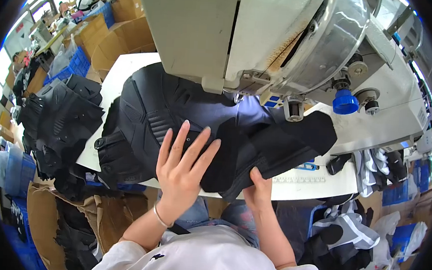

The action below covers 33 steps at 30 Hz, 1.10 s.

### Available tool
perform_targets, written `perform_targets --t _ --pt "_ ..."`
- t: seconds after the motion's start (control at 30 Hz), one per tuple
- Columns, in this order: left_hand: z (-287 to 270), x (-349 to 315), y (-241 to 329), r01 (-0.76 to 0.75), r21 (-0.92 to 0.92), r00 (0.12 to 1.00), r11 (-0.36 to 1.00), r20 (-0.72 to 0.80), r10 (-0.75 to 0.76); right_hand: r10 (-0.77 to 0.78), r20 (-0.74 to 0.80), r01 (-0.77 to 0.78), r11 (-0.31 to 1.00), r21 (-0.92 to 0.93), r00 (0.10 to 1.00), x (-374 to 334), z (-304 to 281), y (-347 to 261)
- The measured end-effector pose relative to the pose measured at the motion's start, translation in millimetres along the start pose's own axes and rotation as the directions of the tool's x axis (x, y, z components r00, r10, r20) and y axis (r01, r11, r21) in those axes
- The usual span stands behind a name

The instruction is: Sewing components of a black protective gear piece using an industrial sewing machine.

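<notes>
A large black fabric piece (pixel 141 100) with moulded ridges and seams lies on the white sewing table, under the head of a sewing machine (pixel 192 34). My left hand (pixel 180 170) rests on it with fingers spread, flat against the surface. At the right, a folded black flap (pixel 294 142) extends beneath the machine's arm. My right hand (pixel 259 191) pinches the flap's near edge, thumb on top and fingers hidden below. The machine's needle area is partly hidden by its housing and the fabric.
A ruler scale (pixel 300 179) and a blue-handled tool (pixel 307 166) lie right of my right hand. Black pieces (pixel 61 120) are piled at the left. Grey and black pieces (pixel 348 232) heap at the lower right. A cardboard box (pixel 40 218) stands lower left. People (pixel 83 0) sit far off.
</notes>
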<state>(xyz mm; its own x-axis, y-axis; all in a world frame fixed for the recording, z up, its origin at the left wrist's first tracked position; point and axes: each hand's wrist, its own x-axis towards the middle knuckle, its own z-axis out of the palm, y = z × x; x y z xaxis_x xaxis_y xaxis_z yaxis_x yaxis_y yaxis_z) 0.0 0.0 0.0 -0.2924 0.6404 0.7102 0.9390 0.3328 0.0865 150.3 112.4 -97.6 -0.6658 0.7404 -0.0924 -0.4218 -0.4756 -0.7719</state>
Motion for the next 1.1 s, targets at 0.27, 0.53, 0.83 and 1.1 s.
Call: perform_targets --t 0.27,0.53,0.83,1.1 --pt "-17 20 -5 -0.118 -0.105 0.991 0.987 -0.073 0.11 0.024 -0.03 -0.014 0.956 0.292 0.999 -6 31 18" --pt "-12 17 0 -0.131 -0.064 0.991 0.989 -0.032 0.129 0.073 0.021 -0.075 0.914 0.399 0.997 -4 20 15" --pt "-12 11 4 -0.106 -0.043 0.994 0.993 -0.036 0.105 0.077 0.043 -0.086 0.955 0.285 0.996 -3 14 11" --pt "-13 11 13 -0.063 -0.015 0.996 0.998 -0.058 0.062 0.151 0.029 -0.151 0.921 0.36 0.988 0 6 9"
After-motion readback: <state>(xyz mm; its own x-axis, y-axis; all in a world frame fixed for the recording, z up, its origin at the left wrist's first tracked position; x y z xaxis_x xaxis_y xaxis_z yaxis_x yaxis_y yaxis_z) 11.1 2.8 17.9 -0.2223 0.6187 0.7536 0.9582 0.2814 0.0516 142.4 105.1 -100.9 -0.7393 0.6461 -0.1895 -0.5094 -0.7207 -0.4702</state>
